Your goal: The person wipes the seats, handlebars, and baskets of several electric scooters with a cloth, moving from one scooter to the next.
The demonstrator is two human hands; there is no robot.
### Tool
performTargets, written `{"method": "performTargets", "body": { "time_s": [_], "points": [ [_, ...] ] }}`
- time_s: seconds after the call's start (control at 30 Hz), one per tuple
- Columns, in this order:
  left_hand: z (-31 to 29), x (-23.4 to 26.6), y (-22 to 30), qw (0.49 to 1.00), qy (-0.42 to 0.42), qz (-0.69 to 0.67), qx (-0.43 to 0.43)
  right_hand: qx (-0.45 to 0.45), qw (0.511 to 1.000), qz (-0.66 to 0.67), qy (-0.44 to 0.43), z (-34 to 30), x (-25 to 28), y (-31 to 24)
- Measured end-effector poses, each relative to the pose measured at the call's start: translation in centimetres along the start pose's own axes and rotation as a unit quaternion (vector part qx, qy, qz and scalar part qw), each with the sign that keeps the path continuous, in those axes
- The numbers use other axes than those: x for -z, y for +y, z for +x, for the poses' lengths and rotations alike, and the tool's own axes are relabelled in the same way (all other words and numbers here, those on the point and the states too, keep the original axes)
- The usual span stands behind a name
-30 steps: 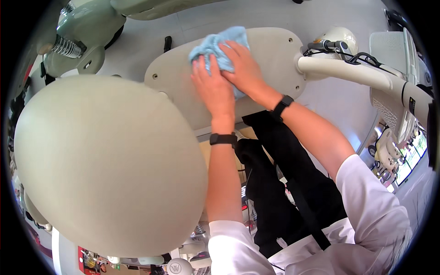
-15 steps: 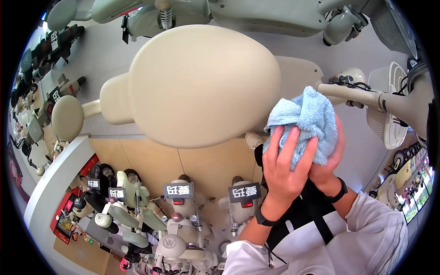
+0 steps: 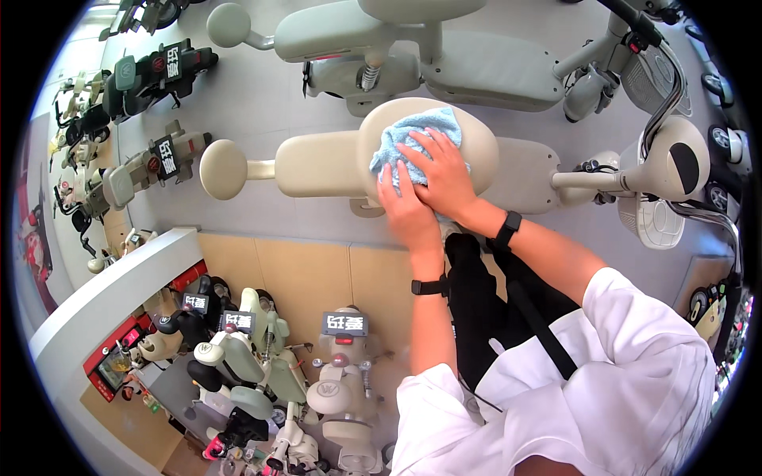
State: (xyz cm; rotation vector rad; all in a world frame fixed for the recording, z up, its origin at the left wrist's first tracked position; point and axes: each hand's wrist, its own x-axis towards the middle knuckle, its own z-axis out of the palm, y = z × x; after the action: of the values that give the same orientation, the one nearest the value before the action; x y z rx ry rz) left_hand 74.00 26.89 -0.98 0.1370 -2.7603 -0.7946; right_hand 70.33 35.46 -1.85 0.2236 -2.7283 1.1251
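Observation:
A light blue towel cloth lies crumpled on top of the cream saddle of an electric scooter. With fingers stretched and spread, my right hand presses flat on the cloth's right part. My left hand rests at the cloth's near edge, its fingers extended onto it and its palm over the saddle's near rim. The two hands touch or overlap slightly at the thumbs. Left of the saddle stretches the scooter's long rear seat, with a round cream backrest behind it.
A grey-green scooter stands parallel on the far side. To the right are the cream scooter's steering column and white basket. A curved white partition and several parked scooters are at the near left.
The cloth, bunched up between both hands right of the saddle before, is now laid on the saddle top. Both hands have moved left and away from me onto it. The view has shifted.

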Motion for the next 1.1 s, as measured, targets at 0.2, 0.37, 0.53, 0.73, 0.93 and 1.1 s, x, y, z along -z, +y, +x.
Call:
{"method": "performTargets", "body": {
  "time_s": [0.2,0.37,0.53,0.73,0.93,1.1],
  "points": [
    [3.2,0.3,-0.5,0.999,-0.046,-0.011,0.001,-0.026,1.0,0.002,-0.012,1.9,-1.1,0.2],
    [8.0,-0.1,-2.7,0.994,-0.084,-0.039,-0.065,-0.103,0.994,-0.01,0.021,4.6,-2.8,-0.4],
    [10.7,-1.6,-2.7,0.98,-0.141,-0.056,-0.13,-0.165,0.986,-0.009,0.036,6.0,-1.9,0.6],
    [6.0,-1.9,-1.0,0.955,-0.196,-0.128,-0.183,-0.19,0.98,-0.059,0.03,0.6,1.7,0.9],
    [3.3,1.8,-1.0,0.926,-0.249,-0.182,-0.217,-0.213,0.97,-0.114,0.003,-4.2,4.4,-1.4],
    [5.0,3.4,-4.0,0.954,-0.253,-0.114,-0.114,-0.122,0.988,-0.087,-0.035,1.0,0.6,-3.9]
  ]
}}
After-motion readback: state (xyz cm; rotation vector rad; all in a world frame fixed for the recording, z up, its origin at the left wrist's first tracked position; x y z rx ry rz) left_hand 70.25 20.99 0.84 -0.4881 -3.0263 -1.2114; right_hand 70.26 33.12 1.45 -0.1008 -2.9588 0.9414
